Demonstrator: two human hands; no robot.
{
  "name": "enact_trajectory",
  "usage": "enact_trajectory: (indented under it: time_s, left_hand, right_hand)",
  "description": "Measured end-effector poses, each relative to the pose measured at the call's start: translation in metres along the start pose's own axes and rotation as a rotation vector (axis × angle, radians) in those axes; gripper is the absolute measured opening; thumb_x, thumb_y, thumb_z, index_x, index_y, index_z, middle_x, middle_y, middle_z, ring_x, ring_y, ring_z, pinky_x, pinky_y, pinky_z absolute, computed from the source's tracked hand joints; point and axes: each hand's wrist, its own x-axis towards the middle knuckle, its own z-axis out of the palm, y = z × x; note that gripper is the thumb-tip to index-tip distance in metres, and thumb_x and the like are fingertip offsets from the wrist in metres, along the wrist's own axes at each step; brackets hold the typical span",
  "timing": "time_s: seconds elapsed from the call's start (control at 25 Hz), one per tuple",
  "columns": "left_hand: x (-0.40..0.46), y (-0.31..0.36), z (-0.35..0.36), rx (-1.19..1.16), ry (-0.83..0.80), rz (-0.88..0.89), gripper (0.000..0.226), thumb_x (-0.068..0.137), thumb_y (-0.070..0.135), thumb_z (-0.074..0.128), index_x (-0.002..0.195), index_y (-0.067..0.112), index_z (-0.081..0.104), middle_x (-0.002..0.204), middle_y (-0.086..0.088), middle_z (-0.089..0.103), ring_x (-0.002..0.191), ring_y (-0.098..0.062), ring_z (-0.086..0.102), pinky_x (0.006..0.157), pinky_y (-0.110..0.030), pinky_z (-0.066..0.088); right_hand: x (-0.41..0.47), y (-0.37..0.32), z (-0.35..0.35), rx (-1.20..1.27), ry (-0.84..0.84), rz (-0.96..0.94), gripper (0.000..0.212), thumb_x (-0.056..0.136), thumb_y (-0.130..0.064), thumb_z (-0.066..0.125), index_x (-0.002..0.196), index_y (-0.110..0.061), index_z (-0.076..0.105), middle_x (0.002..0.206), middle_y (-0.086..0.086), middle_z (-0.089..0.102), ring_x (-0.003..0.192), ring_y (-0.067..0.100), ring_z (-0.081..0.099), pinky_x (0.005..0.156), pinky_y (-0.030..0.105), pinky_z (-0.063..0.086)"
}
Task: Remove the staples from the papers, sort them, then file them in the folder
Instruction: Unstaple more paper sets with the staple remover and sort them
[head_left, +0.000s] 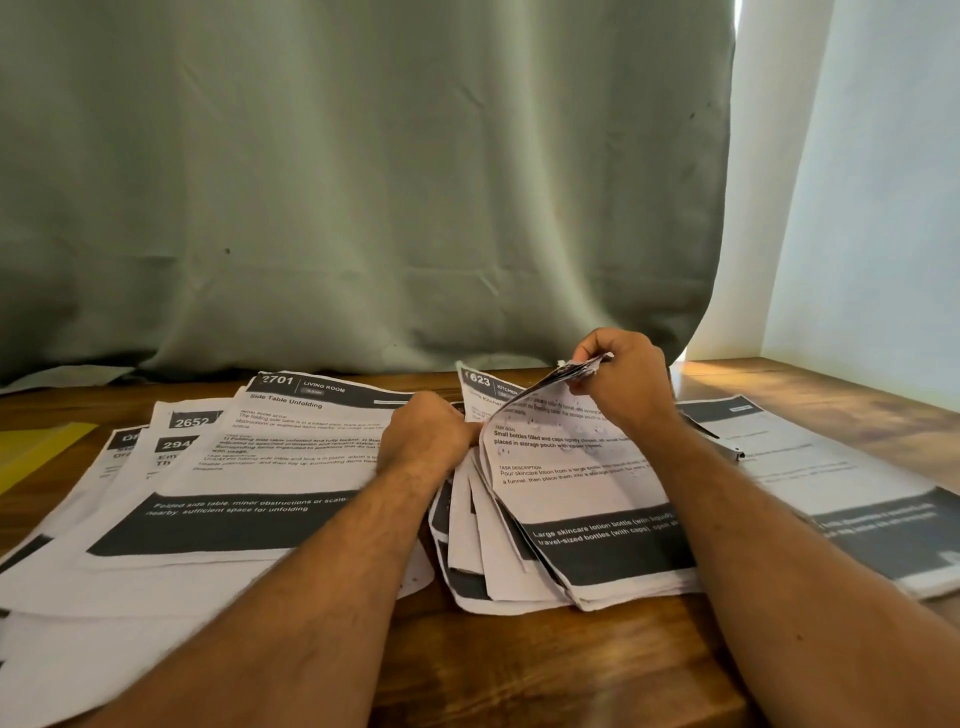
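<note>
- Staple removal is your step, judging by your grip: right hand (621, 376) pinches the crumpled top corner of the stapled stack (582, 499); left hand (428, 434) grips its left edge.
- Next, pull that corner apart gently; paper tears.
- Loose sheets (249, 467) lie left of your hands on the surface (545, 670).

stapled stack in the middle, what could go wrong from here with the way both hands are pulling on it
1. The right hand pinches the crumpled top corner of the stapled stack; pulling against the left hand could tear it.
2. The fanned lower sheets may slide into the sheet 2701 pile and mix.
</note>
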Motion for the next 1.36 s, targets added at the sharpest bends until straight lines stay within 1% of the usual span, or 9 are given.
enact_trajectory:
  time_s: [0.16, 0.28, 0.52, 0.64, 0.76, 0.92, 1.08, 1.24, 1.36]
  left_hand:
    - [-0.007, 0.003, -0.003, -0.032, 0.082, 0.06, 0.014, 0.088, 0.037, 0.073, 0.082, 0.024, 0.07, 0.078, 0.011, 0.065, 0.066, -0.003, 0.054, 0.052, -0.024, 0.037]
    - [-0.009, 0.004, -0.006, -0.064, 0.136, 0.094, 0.008, 0.092, 0.029, 0.069, 0.085, 0.025, 0.067, 0.078, 0.013, 0.064, 0.066, -0.001, 0.056, 0.05, -0.023, 0.036]
    - [-0.006, 0.006, -0.008, -0.212, 0.241, 0.133, 0.012, 0.099, 0.025, 0.059, 0.095, 0.018, 0.069, 0.094, 0.005, 0.069, 0.069, -0.002, 0.053, 0.053, -0.019, 0.036]
    - [0.0, 0.007, -0.007, -0.46, 0.229, 0.083, 0.017, 0.102, 0.021, 0.053, 0.106, 0.015, 0.068, 0.101, 0.002, 0.07, 0.07, -0.002, 0.058, 0.046, -0.011, 0.04]
    - [0.001, 0.007, -0.008, -0.619, 0.234, 0.081, 0.018, 0.103, 0.019, 0.051, 0.102, 0.018, 0.069, 0.101, 0.001, 0.074, 0.078, -0.009, 0.067, 0.056, -0.018, 0.048]
    - [-0.002, 0.009, -0.01, -0.701, 0.212, 0.104, 0.019, 0.1, 0.018, 0.053, 0.087, 0.019, 0.066, 0.087, 0.003, 0.072, 0.078, -0.013, 0.067, 0.062, -0.024, 0.049]
    - [-0.006, 0.012, -0.016, -0.79, 0.176, 0.116, 0.021, 0.094, 0.011, 0.046, 0.073, 0.015, 0.048, 0.072, -0.001, 0.056, 0.069, -0.018, 0.056, 0.059, -0.03, 0.045]
    - [-0.016, 0.014, -0.02, -0.817, 0.106, 0.236, 0.023, 0.096, 0.003, 0.04, 0.076, 0.013, 0.046, 0.065, 0.001, 0.057, 0.055, -0.008, 0.055, 0.045, -0.02, 0.042]
    - [-0.019, 0.015, -0.018, -0.893, 0.032, 0.34, 0.017, 0.096, 0.014, 0.045, 0.082, 0.013, 0.053, 0.072, 0.0, 0.069, 0.068, -0.016, 0.067, 0.059, -0.033, 0.053]
  right_hand:
    - [0.0, -0.003, 0.002, 0.022, -0.01, -0.016, 0.022, 0.08, 0.003, 0.068, 0.071, -0.017, 0.068, 0.072, -0.001, 0.069, 0.073, 0.021, 0.069, 0.063, 0.029, 0.06]
    - [0.0, -0.002, 0.004, 0.035, -0.041, -0.053, 0.027, 0.084, 0.001, 0.066, 0.075, -0.025, 0.067, 0.078, -0.009, 0.069, 0.076, 0.015, 0.069, 0.069, 0.032, 0.061]
    - [-0.002, -0.006, 0.002, 0.064, -0.025, -0.154, 0.027, 0.085, 0.002, 0.064, 0.076, -0.023, 0.067, 0.08, -0.006, 0.068, 0.075, 0.015, 0.066, 0.066, 0.03, 0.057]
    - [-0.003, -0.005, -0.002, 0.061, 0.064, -0.337, 0.019, 0.076, -0.007, 0.08, 0.074, -0.02, 0.066, 0.085, -0.004, 0.066, 0.08, 0.015, 0.064, 0.069, 0.03, 0.057]
    - [-0.003, -0.007, -0.005, 0.086, 0.107, -0.428, 0.025, 0.069, -0.017, 0.089, 0.076, -0.017, 0.065, 0.089, -0.002, 0.064, 0.082, 0.011, 0.064, 0.068, 0.014, 0.052]
    - [-0.006, -0.02, -0.001, 0.029, 0.171, -0.47, 0.011, 0.086, -0.002, 0.068, 0.088, -0.013, 0.069, 0.094, -0.001, 0.062, 0.083, 0.007, 0.059, 0.07, 0.01, 0.05]
    - [-0.012, -0.032, 0.007, 0.015, 0.099, -0.415, 0.017, 0.098, -0.008, 0.052, 0.107, -0.014, 0.066, 0.11, -0.004, 0.053, 0.098, 0.006, 0.056, 0.079, 0.003, 0.048]
    - [-0.014, -0.036, 0.011, -0.021, 0.108, -0.41, 0.02, 0.1, -0.013, 0.05, 0.116, -0.016, 0.063, 0.113, -0.008, 0.048, 0.105, 0.007, 0.054, 0.084, 0.011, 0.053]
    - [-0.014, -0.04, 0.015, -0.01, 0.135, -0.366, 0.029, 0.102, -0.018, 0.048, 0.129, -0.02, 0.057, 0.117, -0.007, 0.049, 0.106, 0.007, 0.053, 0.09, 0.025, 0.056]
